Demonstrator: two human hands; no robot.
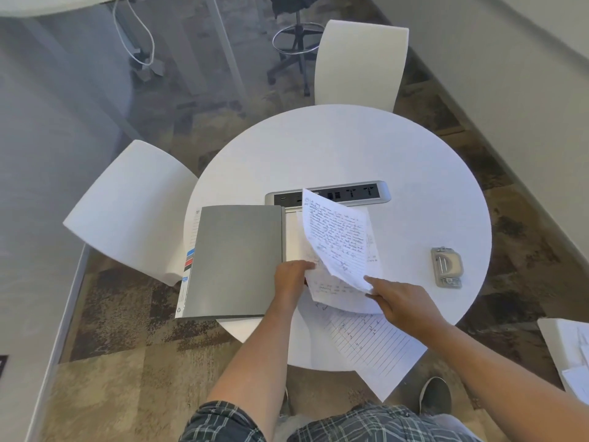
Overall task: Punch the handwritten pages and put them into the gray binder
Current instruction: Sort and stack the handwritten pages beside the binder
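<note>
so from the head camera, the only view i have, i look down on a round white table. the gray binder lies open at the left part of the table, its cover turned out past the table edge. the handwritten pages are just right of the binder spine, lifted and bent into a curve.

my left hand is at the bottom left corner of the pages, near the spine; the fingers seem closed on the paper edge, but the paper hides the fingertips, so i cannot tell it for sure. my right hand pinches the lower right corner of the top page, thumb over and fingers under. one more lined sheet lies flat nearer to me and hangs over the table edge. the hole punch stands well apart, at the right side of the table.

i judge the pages are very light and soft; they bend with no support and slide easily on each other. they can crease or tear at a corner. i think it is better to take the stack at two opposite edges, squared together, and not by one corner. i cannot see if holes are already made.
</note>
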